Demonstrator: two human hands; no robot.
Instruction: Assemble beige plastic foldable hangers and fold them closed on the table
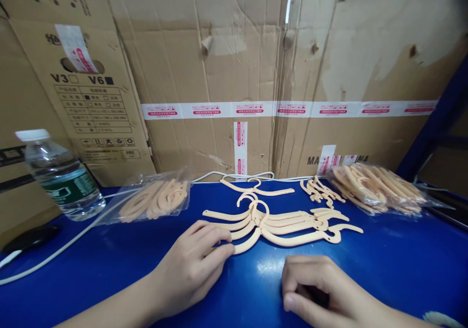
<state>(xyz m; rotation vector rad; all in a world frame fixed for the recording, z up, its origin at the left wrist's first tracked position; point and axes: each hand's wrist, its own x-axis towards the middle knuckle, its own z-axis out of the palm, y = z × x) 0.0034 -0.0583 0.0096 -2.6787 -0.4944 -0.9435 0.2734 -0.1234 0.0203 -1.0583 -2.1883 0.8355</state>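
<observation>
In the middle of the blue table lie several cream plastic folding hangers (292, 238), overlapping in a row with their hooks pointing away from me. My left hand (199, 255) has its thumb and fingers closed at the left arm end of the nearest hanger. Small curved cream pieces (345, 228) are at the right ends of these hangers. Close to the table's front, on the right, my right hand (321, 289) is curled into a loose fist, apart from the hangers. A dark hollow shows inside it, and I cannot make out whether anything is in it.
Farther back lie a single hanger (270, 190) and a pile of small hooked pieces (318, 191). Plastic bags of cream parts stand left (155, 201) and right (380, 189). A water bottle (66, 182), a white cable (69, 242) and a black mouse-like object (31, 238) are at left. Cardboard (219, 74) walls the back.
</observation>
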